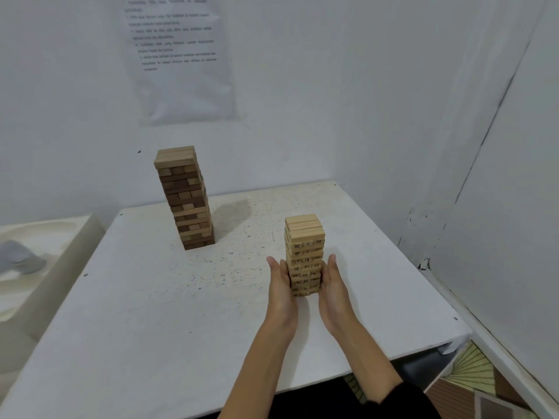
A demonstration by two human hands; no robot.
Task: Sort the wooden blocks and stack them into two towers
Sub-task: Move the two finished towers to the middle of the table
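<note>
**Both hands flat against the pale tower, dark tower standing alone**

Two finished-looking stacks on the white bench. The pale tower stands near-right, close to the person. It is built of light wood blocks with black numbers printed on their ends, and the top layers are square and tidy. The dark tower stands far-left near the wall, well apart from the pale one. It is taller, mixes brown and tan blocks, has a lighter layer on top, and leans slightly in this wide-angle view.

Hands: the left hand is pressed flat on the left side of the pale tower's lower half and the right hand is flat on its right side. Fingers are straight and pointing away from the person, palms facing each other with the stack sandwiched between — no curl, no pinch. Neither hand holds a block. The upper half of the pale tower rises above the fingertips.

Other: a printed sheet is stuck on the wall above the dark tower, its text too blurred to read. A patterned mat lies on the floor bottom-right. A pale surface with a grey blurred thing lies off the bench's left edge — cannot tell what it is.
</note>
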